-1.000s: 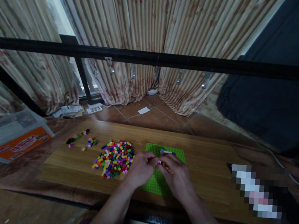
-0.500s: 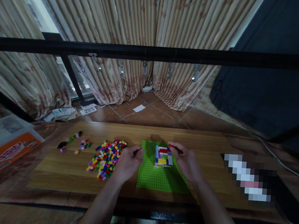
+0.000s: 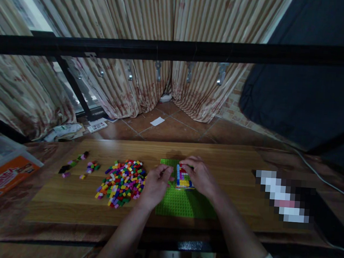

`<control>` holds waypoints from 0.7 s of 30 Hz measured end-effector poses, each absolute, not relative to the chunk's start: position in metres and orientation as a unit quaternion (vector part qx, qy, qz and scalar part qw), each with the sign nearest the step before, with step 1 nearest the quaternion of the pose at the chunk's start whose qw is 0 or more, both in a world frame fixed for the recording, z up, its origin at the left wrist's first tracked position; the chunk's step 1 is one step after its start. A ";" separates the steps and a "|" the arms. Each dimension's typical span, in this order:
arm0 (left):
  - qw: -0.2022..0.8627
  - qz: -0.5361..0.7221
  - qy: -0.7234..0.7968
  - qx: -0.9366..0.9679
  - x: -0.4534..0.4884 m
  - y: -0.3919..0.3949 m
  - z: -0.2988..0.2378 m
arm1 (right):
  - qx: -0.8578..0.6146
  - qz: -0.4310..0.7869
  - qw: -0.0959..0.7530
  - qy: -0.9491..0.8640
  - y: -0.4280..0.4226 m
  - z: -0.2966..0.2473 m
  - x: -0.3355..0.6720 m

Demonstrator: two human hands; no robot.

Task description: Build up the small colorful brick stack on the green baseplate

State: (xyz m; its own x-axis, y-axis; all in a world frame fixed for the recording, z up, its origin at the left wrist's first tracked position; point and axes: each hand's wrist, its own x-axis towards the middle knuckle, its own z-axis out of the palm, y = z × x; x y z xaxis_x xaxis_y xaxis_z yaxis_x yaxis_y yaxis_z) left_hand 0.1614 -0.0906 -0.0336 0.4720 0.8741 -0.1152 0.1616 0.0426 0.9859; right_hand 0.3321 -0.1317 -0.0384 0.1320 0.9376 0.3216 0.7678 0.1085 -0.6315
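Along your wooden bench (image 3: 57, 203), the squarish brick block (image 3: 183, 181) sits on the green baseplate (image 3: 184, 204). Your right hand (image 3: 199, 176), nearer, curves over it, grip unclear; your loosely curled left hand (image 3: 155, 187) lies just beside it.

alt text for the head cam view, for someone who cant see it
A person's left hand and right hand close around a multicoloured brick stack on a green baseplate. A heap of loose coloured bricks lies left on the wooden board.

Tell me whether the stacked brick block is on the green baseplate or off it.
On: the multicoloured brick block sits on the green baseplate, with green studs showing in front of it, under the right hand.
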 end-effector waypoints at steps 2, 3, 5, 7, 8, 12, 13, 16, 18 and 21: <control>0.600 0.301 0.413 0.616 0.163 -0.091 -0.034 | -0.653 0.120 0.367 -0.652 -0.131 -0.039 0.332; 0.603 0.301 0.412 0.613 0.163 -0.092 -0.033 | -0.651 0.122 0.367 -0.653 -0.131 -0.039 0.332; 0.609 0.301 0.410 0.608 0.163 -0.092 -0.032 | -0.648 0.127 0.368 -0.655 -0.131 -0.039 0.332; 0.614 0.297 0.404 0.610 0.162 -0.093 -0.031 | -0.647 0.132 0.368 -0.654 -0.131 -0.039 0.332; 0.615 0.295 0.402 0.611 0.162 -0.093 -0.031 | -0.648 0.133 0.369 -0.653 -0.131 -0.039 0.332; 0.619 0.295 0.397 0.610 0.162 -0.094 -0.030 | -0.642 0.141 0.381 -0.650 -0.130 -0.040 0.333; 0.621 0.295 0.396 0.609 0.162 -0.094 -0.031 | -0.640 0.145 0.383 -0.651 -0.130 -0.040 0.333; 0.622 0.292 0.393 0.611 0.163 -0.094 -0.033 | -0.640 0.161 0.383 -0.647 -0.129 -0.040 0.334; 0.621 0.290 0.389 0.616 0.163 -0.094 -0.035 | -0.641 0.175 0.382 -0.642 -0.128 -0.040 0.334; 0.618 0.287 0.385 0.622 0.162 -0.094 -0.036 | -0.648 0.193 0.377 -0.633 -0.126 -0.039 0.334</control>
